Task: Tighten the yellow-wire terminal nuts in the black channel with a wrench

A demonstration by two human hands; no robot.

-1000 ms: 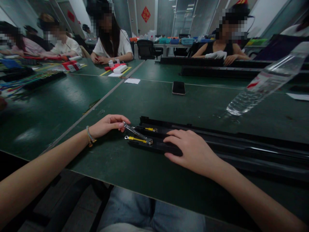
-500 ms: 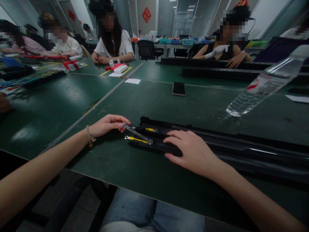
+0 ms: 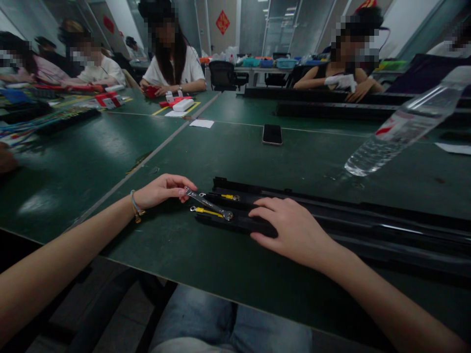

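My left hand (image 3: 165,190) pinches one end of a silver wrench (image 3: 206,202) between thumb and fingers. The wrench slants down to the right, and its ring end sits over a fastener at the near end of a long black channel (image 3: 253,191); the fastener is mostly hidden. Beside it, a yellow-sleeved cable lug (image 3: 208,212) sticks out past the channel's end. A second yellow-sleeved lug (image 3: 228,197) lies further back inside. My right hand (image 3: 285,225) rests on the channel with fingers spread and bent, holding nothing visible.
Behind the channel stand a water bottle (image 3: 401,125), seen tilted, and a phone (image 3: 272,134) lying flat. A white paper (image 3: 201,123) lies near the table seam. Co-workers sit across the green table (image 3: 176,255), one wearing a white glove (image 3: 340,82). Bundled cables (image 3: 47,122) lie at left.
The wrench's held end has shifted very slightly left with my left hand. My right hand stays put. Across the table, the co-worker's gloved hand has moved lower and to the right.
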